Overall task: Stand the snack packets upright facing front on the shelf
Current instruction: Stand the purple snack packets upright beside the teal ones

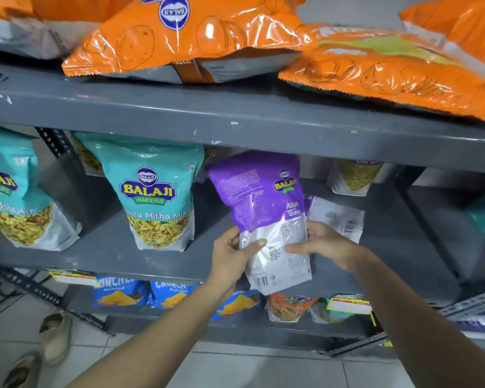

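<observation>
The grey metal shelf [179,116] carries glossy orange bags [185,37] lying flat above, and a teal pouch [157,203] standing below. Both hands, the left hand [231,252] and the right hand [324,243], pinch the lower white part of a crinkled purple packet [259,197], tilted before the middle shelf.

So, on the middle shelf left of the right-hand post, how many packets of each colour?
Teal packets: 2
Purple packets: 3
Half-hidden packet, colour unclear: 1
Total: 6
</observation>
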Demonstrator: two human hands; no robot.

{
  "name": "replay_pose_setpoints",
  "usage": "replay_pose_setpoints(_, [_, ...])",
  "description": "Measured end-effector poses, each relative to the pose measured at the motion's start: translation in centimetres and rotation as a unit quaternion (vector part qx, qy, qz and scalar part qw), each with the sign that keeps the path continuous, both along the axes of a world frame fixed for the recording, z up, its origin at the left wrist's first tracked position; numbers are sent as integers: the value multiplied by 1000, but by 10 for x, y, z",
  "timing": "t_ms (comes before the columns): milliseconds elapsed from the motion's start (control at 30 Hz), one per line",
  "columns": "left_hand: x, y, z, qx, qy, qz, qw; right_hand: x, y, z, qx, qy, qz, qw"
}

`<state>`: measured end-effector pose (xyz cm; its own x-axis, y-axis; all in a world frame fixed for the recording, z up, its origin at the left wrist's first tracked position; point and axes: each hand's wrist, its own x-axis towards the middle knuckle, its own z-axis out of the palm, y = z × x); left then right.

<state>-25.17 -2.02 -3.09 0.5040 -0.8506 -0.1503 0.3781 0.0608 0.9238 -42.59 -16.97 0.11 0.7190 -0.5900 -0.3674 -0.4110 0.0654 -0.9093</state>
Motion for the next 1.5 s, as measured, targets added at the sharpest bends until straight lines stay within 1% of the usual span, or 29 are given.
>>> replay_pose_setpoints(100, [14, -22, 14, -11, -58, -28, 998, 5, -2, -5, -58, -45, -74, 995])
replay_pose_setpoints(233, [35, -50, 30, -11, -96, -44, 994, 18, -3, -12, -134, -50, -155, 977])
replay_pose_setpoints(367, [53, -58, 31, -9, -105, -41, 994, 20, -5, -21, -156, -25, -161, 974])
replay_pose_setpoints(467, [53, -54, 31, -7, -106, 2, 994, 21, -8, -22, -162, -5, -155, 974])
replay_pose_setpoints(500, [50, -51, 29, 2, -122, 24, 992, 22, -8, -22, -162, -2, -159, 974])
replay_pose_setpoints(567, [43, -44, 21, 55, -199, 90, 974, 23, -5, -23, -153, -3, -160, 975])
replay_pose_setpoints(633, [39, -32, 8, 133, -281, 172, 935, 20, -4, -25, -122, -14, -148, 981])
replay_pose_setpoints(667, [36, -25, 3, 158, -308, 183, 920, 16, -3, -26, -105, -23, -138, 985])
replay_pose_setpoints(700, [33, -20, 0, 177, -327, 167, 913, 12, -2, -25, -97, -25, -126, 987])
replay_pose_setpoints(767, [24, -17, -1, 194, -321, 85, 923, 4, -3, -24, -100, -13, -108, 989])
replay_pose_setpoints(800, [19, -17, 0, 194, -313, 37, 929, 0, -3, -23, -96, -10, -99, 990])
replay_pose_setpoints(867, [13, -18, 5, 165, -333, -48, 927, -1, -1, -20, -70, -11, -83, 994])
replay_pose_setpoints(900, [12, -18, 6, 150, -334, -94, 926, 1, 1, -18, -64, -18, -86, 994])
replay_pose_setpoints(933, [12, -17, 6, 137, -315, -144, 928, 5, 3, -18, -71, -33, -105, 991])
replay_pose_setpoints(1000, [12, -17, 3, 111, -274, -213, 931, 14, 5, -17, -114, -71, -155, 979])
replay_pose_setpoints(1033, [11, -17, 1, 100, -264, -220, 934, 19, 5, -17, -125, -90, -158, 975])
replay_pose_setpoints(1100, [9, -18, -3, 101, -259, -198, 940, 24, 7, -18, -114, -110, -136, 978])
replay_pose_setpoints(1167, [14, -18, -3, 108, -254, -180, 944, 22, 6, -20, -98, -92, -118, 984])
replay_pose_setpoints(1200, [21, -19, -5, 107, -239, -188, 947, 19, 4, -19, -98, -76, -109, 986])
replay_pose_setpoints(1300, [51, -21, -5, 83, -175, -262, 945, 12, -7, -12, -111, -47, -87, 989])
replay_pose_setpoints(1367, [66, -26, -2, 84, -179, -304, 932, 15, -14, -5, -119, -46, -70, 989])
replay_pose_setpoints(1433, [73, -35, 2, 96, -198, -281, 934, 21, -19, 2, -99, -63, -62, 991])
replay_pose_setpoints(1500, [73, -42, 3, 92, -195, -216, 952, 27, -21, 3, -96, -73, -84, 989])
